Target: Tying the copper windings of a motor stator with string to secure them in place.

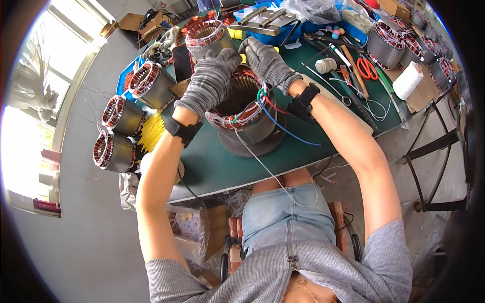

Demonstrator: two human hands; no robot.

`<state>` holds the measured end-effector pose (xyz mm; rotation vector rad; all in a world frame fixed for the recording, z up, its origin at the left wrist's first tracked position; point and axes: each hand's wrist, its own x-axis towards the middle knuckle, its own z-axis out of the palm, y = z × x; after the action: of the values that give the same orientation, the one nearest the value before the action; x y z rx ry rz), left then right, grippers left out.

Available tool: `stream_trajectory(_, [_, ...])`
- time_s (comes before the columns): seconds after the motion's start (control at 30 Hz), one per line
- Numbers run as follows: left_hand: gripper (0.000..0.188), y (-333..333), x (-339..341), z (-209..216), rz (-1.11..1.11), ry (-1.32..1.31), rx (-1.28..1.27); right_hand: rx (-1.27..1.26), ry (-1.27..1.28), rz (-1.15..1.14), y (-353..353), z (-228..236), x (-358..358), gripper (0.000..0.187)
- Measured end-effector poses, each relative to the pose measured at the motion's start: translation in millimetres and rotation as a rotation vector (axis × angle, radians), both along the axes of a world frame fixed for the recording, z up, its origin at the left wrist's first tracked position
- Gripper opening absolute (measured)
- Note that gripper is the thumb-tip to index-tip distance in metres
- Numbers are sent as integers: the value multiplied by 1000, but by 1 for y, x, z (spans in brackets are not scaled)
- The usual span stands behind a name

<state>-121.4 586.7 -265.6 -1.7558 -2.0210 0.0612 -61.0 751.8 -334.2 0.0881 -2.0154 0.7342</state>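
A motor stator (252, 129), a grey metal cylinder with laced copper windings inside its rim, stands on a dark round base (247, 146) in front of me. My left hand (214, 76), in a grey striped glove, is closed with curled fingers at the stator's far left rim. Across from it, my right hand (268, 63), gloved alike, bends its fingers together at the far right rim. Whatever lies between the fingertips is hidden. Blue lead wire (285, 126), a red one and a white cord (257, 157) trail from the near and right rim.
More stators (151, 83) line the table's left side, near yellow sleeving (153, 131). Another stator (206, 38) stands just beyond my left hand. On the right lie red-handled scissors (367, 68), a white thread spool (408, 81) and several hand tools. A blue tray (275, 38) sits behind.
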Motion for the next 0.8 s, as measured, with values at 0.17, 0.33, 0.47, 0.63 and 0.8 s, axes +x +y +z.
stream_trajectory(0.17, [29,8,1,2,36,182,-16,-68,-97,-7,-5,5,4,8])
stream_trajectory(0.33, [18,8,8,5,-12,247,-27,-110,-198,-32,-4,7,5,18])
stream_trajectory(0.47, [20,9,2,-2,-17,241,37,-96,-207,-21,-6,10,7,19])
stream_trajectory(0.63, [25,16,-2,-7,17,232,15,-37,-83,-40,-2,2,4,11])
stream_trajectory(0.8, [31,10,-9,-12,-84,258,114,-149,-194,4,-8,10,7,18])
